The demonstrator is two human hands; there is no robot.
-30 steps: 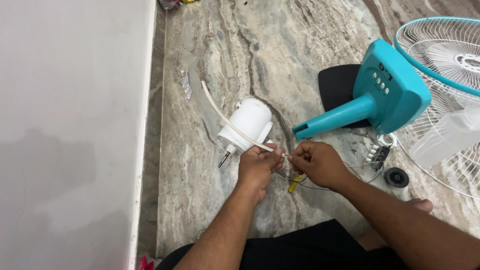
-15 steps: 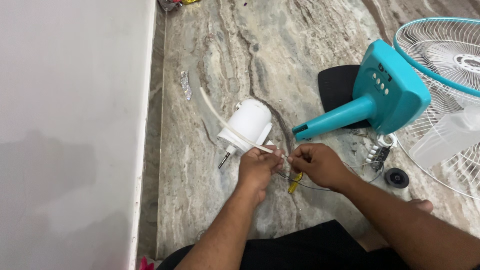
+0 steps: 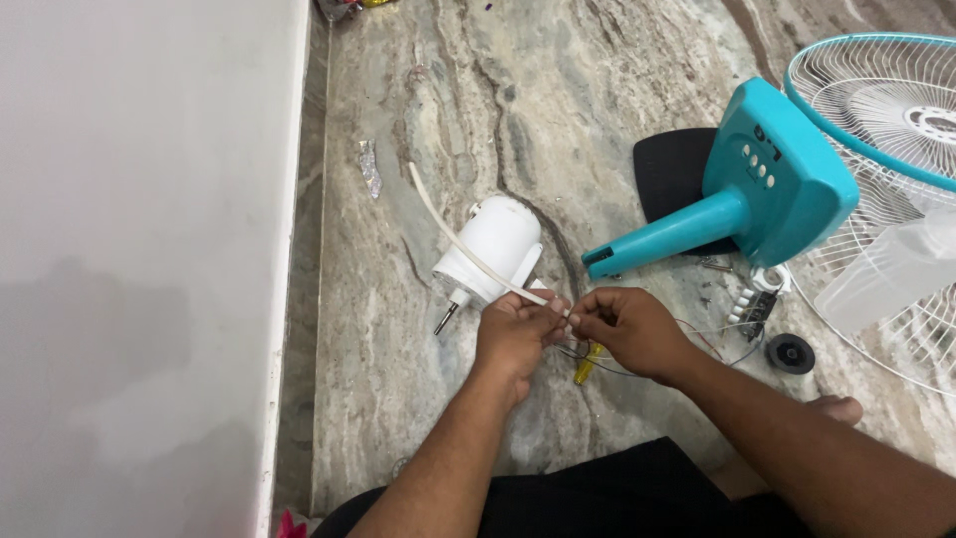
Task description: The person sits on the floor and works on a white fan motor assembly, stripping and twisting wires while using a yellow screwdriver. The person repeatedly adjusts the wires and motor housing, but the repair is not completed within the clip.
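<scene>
White sleeved cable point(image 3: 468, 244) beside the white motor point(image 3: 493, 249) is pinched by left hand point(image 3: 513, 334) and right hand point(image 3: 627, 329); steady, gentle pulling seems best.

Floor point(image 3: 448, 90): grey-brown veined marble. Motor housing point(image 3: 493, 244) and cable point(image 3: 448, 224): white. Fan body point(image 3: 772, 184): teal, black base point(image 3: 672, 174). Grille point(image 3: 886, 110): white wire, teal rim. Screwdriver point(image 3: 586, 364): yellow. Wall point(image 3: 139, 249): pale grey.
</scene>
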